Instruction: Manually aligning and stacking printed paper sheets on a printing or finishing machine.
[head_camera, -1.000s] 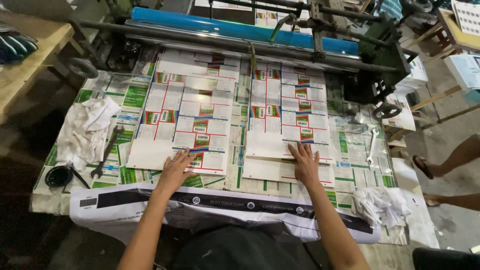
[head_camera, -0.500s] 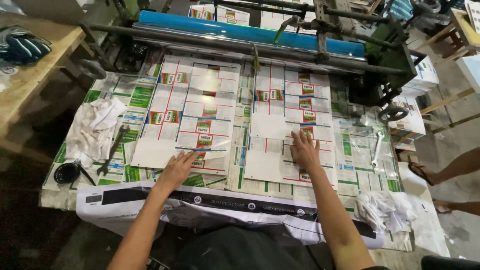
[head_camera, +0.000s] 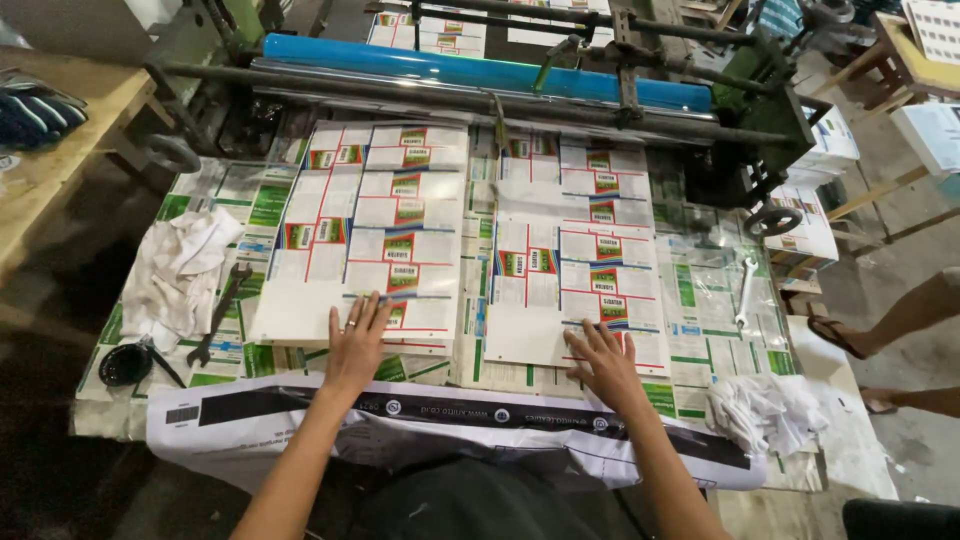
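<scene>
- Both hands have slid toward the near edge of the printed sheets since half a second ago; the sheets sit further out from the machine.
- Two flat stacks of thin, glossy printed card, white with red and green panels, lie side by side on the feed table (head_camera: 700, 300).
- Left hand (head_camera: 355, 345) lies flat, fingers spread, grasping nothing, on the left stack (head_camera: 370, 230).
- Right hand (head_camera: 603, 365) rests open, fingers splayed, on the right stack (head_camera: 580, 250).
- One blue cylindrical roller (head_camera: 480, 70), two crumpled white rags, two metal wrenches.
</scene>
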